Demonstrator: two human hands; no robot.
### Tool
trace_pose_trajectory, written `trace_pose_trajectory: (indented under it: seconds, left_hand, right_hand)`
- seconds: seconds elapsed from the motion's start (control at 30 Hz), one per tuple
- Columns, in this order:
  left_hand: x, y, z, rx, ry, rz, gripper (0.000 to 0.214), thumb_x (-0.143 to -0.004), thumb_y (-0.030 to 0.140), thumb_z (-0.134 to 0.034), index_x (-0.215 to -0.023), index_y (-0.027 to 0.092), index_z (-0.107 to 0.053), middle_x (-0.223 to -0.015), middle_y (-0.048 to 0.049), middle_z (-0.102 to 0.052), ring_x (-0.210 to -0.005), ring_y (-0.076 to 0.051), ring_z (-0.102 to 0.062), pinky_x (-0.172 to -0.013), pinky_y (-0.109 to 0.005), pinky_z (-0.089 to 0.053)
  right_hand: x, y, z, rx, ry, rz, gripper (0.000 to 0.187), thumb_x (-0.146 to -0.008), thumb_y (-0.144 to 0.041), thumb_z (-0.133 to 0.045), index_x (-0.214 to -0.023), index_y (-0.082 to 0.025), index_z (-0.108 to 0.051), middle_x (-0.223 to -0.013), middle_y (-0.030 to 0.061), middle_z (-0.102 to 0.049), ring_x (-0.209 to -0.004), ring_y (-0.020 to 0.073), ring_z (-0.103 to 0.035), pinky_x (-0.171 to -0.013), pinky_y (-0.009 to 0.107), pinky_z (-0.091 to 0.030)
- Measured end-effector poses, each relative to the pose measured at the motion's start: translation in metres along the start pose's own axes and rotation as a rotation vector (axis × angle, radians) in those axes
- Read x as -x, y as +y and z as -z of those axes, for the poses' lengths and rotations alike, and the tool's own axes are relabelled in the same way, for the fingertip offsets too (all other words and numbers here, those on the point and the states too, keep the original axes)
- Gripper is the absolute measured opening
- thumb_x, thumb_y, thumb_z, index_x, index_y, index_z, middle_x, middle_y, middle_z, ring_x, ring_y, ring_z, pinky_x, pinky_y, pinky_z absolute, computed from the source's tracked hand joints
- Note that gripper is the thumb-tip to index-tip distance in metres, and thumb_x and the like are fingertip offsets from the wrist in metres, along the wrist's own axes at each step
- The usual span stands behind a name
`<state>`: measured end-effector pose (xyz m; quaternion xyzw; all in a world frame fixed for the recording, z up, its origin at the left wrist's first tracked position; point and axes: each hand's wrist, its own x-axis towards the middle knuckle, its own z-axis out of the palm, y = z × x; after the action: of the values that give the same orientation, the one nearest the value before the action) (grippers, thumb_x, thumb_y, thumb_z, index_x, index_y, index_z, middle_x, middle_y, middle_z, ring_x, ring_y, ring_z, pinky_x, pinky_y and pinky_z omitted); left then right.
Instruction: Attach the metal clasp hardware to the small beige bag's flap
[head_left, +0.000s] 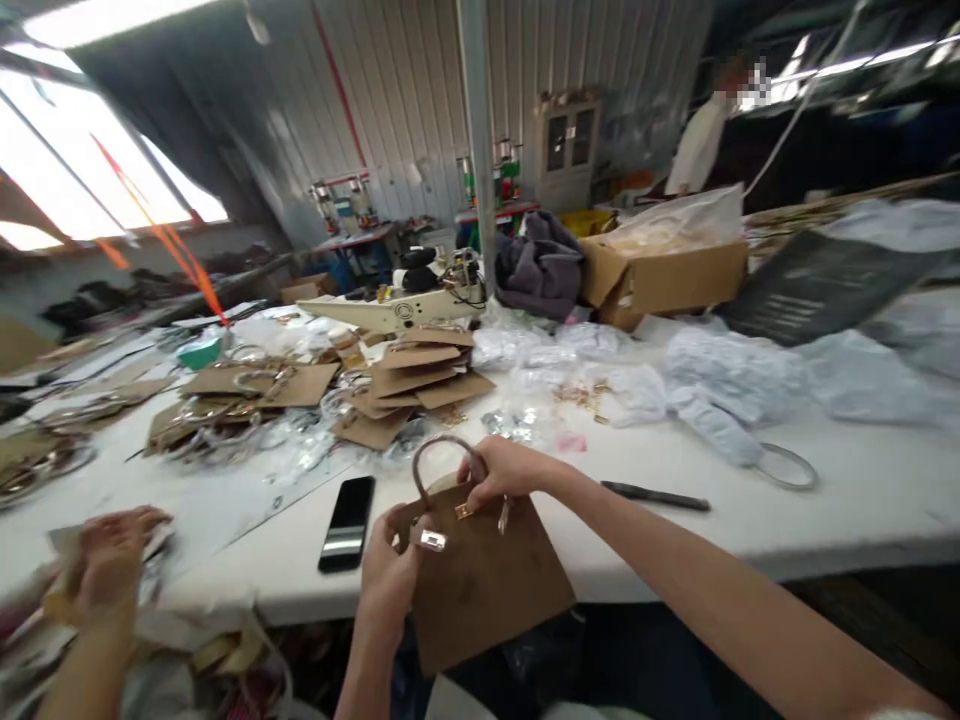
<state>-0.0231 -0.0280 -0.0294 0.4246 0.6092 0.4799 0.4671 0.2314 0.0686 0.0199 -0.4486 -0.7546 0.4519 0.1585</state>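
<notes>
A flat brown bag panel (487,590) with an arched handle (442,442) is held tilted over the table's front edge. My left hand (388,575) is closed on its upper left corner, the thumb beside a shiny silver-coloured metal plate (432,541). At the top edge, my right hand (506,468) pinches a small gold-coloured metal fitting (463,511) against the panel. Another shiny metal piece (503,515) hangs just below the right fingers. Fingers behind the panel are hidden.
A phone (346,524) lies left of the panel, a dark flat strip (655,496) to the right. Brown panels (420,370) are stacked behind, near scattered gold fittings (589,396) and plastic bags. A co-worker's hand (112,560) is at the left. A cardboard box (675,280) stands at the back.
</notes>
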Motion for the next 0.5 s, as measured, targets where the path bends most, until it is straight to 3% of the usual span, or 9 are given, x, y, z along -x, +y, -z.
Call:
trace_pose_trajectory:
  seconds: [0.1,0.27,0.3,0.37,0.43,0.5]
  left_hand:
    - [0.009,0.004,0.000,0.148,-0.097,0.075,0.075,-0.075,0.078,-0.093,-0.112,0.013,-0.082,-0.110,-0.0165,-0.082,-0.106,-0.036,-0.077,-0.083,-0.037,-0.062]
    - [0.012,-0.009,0.008,0.397,-0.008,0.262,0.076,-0.074,0.074,-0.097,-0.117,0.013,-0.083,-0.111,-0.0159,-0.083,-0.100,-0.033,-0.080,-0.082,-0.037,-0.064]
    - [0.011,-0.013,0.010,0.429,0.015,0.269,0.075,-0.072,0.073,-0.098,-0.116,0.013,-0.083,-0.111,-0.0156,-0.084,-0.100,-0.033,-0.080,-0.082,-0.037,-0.064]
    - [0.010,-0.019,0.010,0.482,0.039,0.253,0.071,-0.072,0.069,-0.100,-0.115,0.014,-0.083,-0.113,-0.0145,-0.084,-0.101,-0.032,-0.080,-0.083,-0.037,-0.065]
    - [0.010,-0.020,0.007,0.525,0.038,0.233,0.067,-0.075,0.065,-0.099,-0.116,0.014,-0.083,-0.114,-0.0142,-0.084,-0.102,-0.033,-0.081,-0.084,-0.038,-0.066]
    - [0.011,-0.017,0.003,0.553,0.025,0.219,0.063,-0.079,0.061,-0.098,-0.118,0.014,-0.082,-0.115,-0.0143,-0.084,-0.103,-0.033,-0.081,-0.086,-0.038,-0.067]
  right_hand:
    - [-0.001,0.004,0.015,0.017,-0.037,0.002,0.060,-0.070,-0.038,-0.104,-0.123,-0.018,-0.083,-0.093,0.0012,-0.080,-0.085,0.0218,-0.073,-0.071,0.025,-0.051]
    - [0.012,-0.016,0.033,0.447,0.096,0.118,0.088,-0.065,-0.029,-0.109,-0.144,-0.016,-0.073,-0.130,0.0141,-0.075,-0.116,0.0341,-0.071,-0.094,0.035,-0.056]
    - [0.017,-0.021,0.033,0.535,0.142,0.151,0.088,-0.066,-0.025,-0.108,-0.146,-0.016,-0.072,-0.136,0.0165,-0.073,-0.121,0.0366,-0.069,-0.100,0.039,-0.055]
    - [0.027,-0.029,0.031,0.612,0.180,0.265,0.067,-0.078,-0.014,-0.098,-0.141,-0.018,-0.075,-0.138,0.0162,-0.072,-0.127,0.0368,-0.066,-0.110,0.045,-0.050]
    - [0.039,-0.037,0.024,0.541,0.130,0.402,0.050,-0.093,-0.011,-0.084,-0.141,-0.022,-0.076,-0.136,0.0129,-0.074,-0.130,0.0330,-0.065,-0.115,0.046,-0.047]
    - [0.048,-0.043,0.016,0.411,0.056,0.443,0.055,-0.100,-0.024,-0.084,-0.153,-0.024,-0.068,-0.130,0.0113,-0.076,-0.124,0.0299,-0.068,-0.111,0.042,-0.049]
